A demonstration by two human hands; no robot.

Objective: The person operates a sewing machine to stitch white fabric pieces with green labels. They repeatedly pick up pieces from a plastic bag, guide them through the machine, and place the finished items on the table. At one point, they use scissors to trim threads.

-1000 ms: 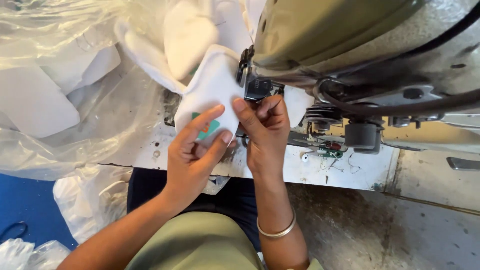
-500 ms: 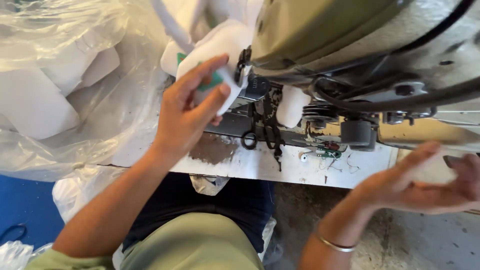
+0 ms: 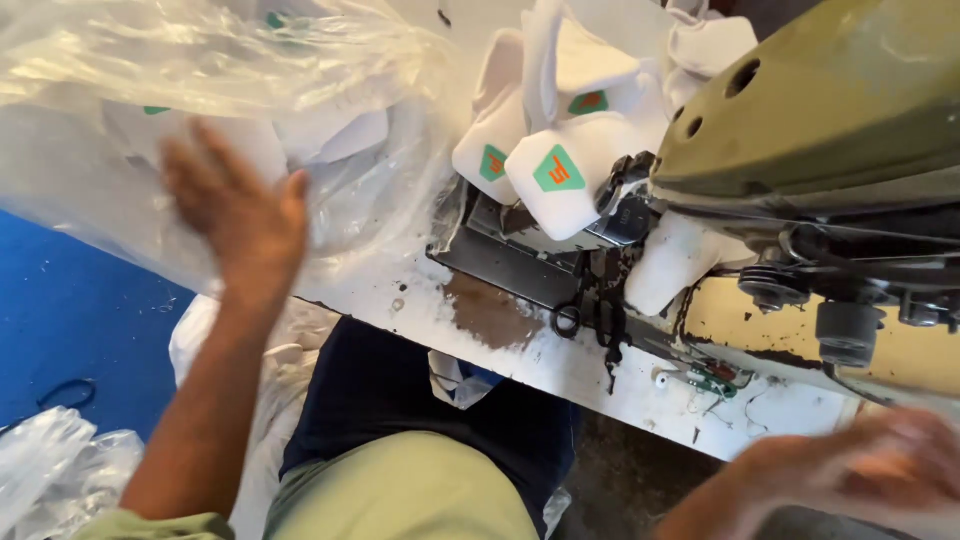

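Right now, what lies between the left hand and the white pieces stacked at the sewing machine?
In the head view, crumpled clear plastic fills the stretch from the left hand to the white pieces beside the sewing machine.

A clear plastic bag (image 3: 200,120) filled with white fabric pieces is seen just beyond the open, blurred left hand (image 3: 235,205). White pieces with green labels (image 3: 560,170) are piled well to its right.

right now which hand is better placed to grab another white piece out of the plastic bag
Left. The left hand is spread right over the clear plastic bag of white pieces, while the blurred right hand is low on the far side, under the sewing machine.
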